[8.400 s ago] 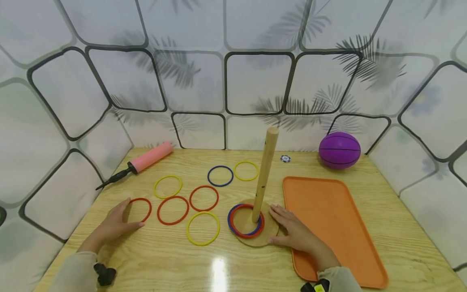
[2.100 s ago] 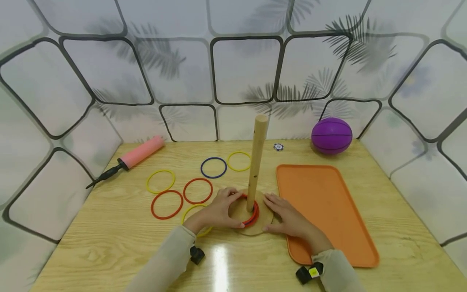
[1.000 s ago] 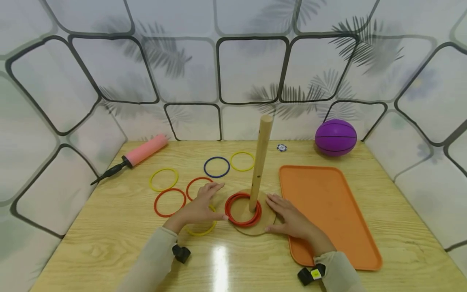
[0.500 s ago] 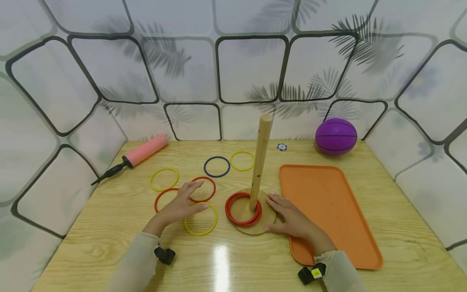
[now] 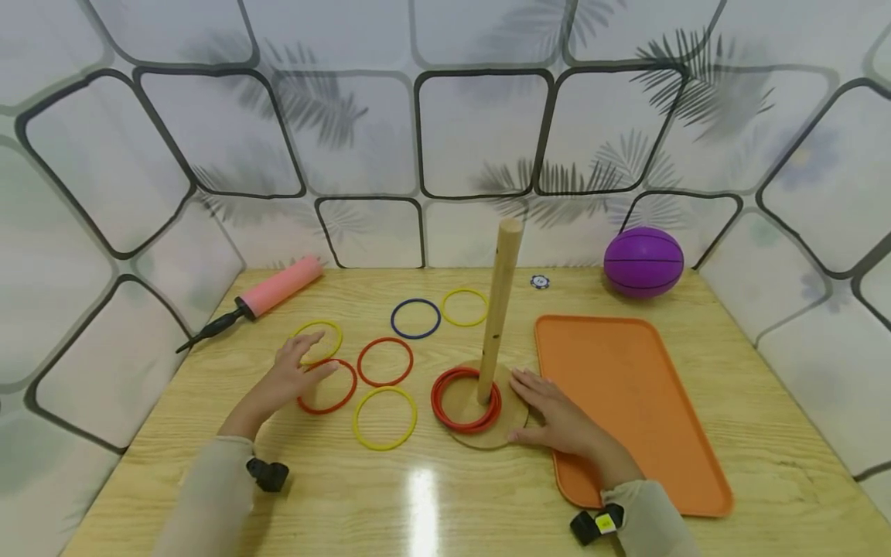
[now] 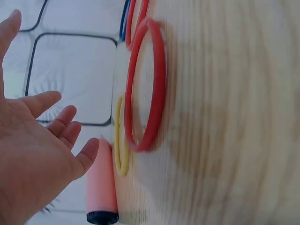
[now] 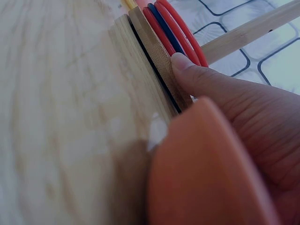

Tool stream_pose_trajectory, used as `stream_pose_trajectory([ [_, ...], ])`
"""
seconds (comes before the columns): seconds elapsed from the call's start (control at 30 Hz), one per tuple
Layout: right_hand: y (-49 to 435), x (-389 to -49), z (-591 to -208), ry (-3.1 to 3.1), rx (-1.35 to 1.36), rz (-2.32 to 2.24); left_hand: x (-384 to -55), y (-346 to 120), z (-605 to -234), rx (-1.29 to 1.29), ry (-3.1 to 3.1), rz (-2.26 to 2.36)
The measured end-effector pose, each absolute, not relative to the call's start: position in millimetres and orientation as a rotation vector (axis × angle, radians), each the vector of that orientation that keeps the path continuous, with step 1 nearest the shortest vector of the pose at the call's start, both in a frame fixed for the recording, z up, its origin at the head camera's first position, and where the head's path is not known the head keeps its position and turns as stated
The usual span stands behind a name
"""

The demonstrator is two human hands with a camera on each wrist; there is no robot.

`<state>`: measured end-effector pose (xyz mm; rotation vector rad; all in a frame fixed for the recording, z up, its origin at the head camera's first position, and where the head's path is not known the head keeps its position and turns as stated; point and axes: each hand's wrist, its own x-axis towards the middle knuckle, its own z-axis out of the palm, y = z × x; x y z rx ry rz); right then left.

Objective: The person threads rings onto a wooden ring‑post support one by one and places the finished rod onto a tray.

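In the head view, my left hand (image 5: 281, 379) hovers with spread fingers over a red ring (image 5: 327, 408) and just in front of a yellow ring (image 5: 339, 334). It holds nothing; the left wrist view shows its palm apart from the red ring (image 6: 159, 89). My right hand (image 5: 560, 422) rests on the right edge of a round wooden base (image 5: 513, 406), fingers extended, thumb (image 7: 185, 63) against the rim. A wooden post (image 5: 500, 309) rises from that base. Around its foot lie stacked red rings (image 5: 465, 428), with a blue ring (image 7: 166, 28) between them in the right wrist view.
Another red ring (image 5: 385, 339), a nearer yellow ring (image 5: 385, 448), a blue ring (image 5: 415, 336) and a farther yellow ring (image 5: 465, 325) lie on the table. An orange tray (image 5: 626, 387) stands right. Behind are a pink hand pump (image 5: 281, 286), a chip (image 5: 540, 281) and a purple ball (image 5: 643, 263).
My left hand gripped a red ring at far left, brought it onto the post, let go, and has withdrawn left over the loose rings. My right hand has stayed on the base.
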<state>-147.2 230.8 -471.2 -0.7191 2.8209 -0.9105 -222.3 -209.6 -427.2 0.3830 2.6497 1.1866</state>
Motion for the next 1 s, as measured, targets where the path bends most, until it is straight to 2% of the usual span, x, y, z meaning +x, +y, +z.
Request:
stream_pose_trajectory([
  [0.47,232,-147,-473,2.833,-0.741,-0.917,-255,-230,-439,0.130,2.674,1.059],
  [1.0,232,-146,-472,2.838,-0.746,-0.928,-274,-227,-452,0.074,2.705,0.919],
])
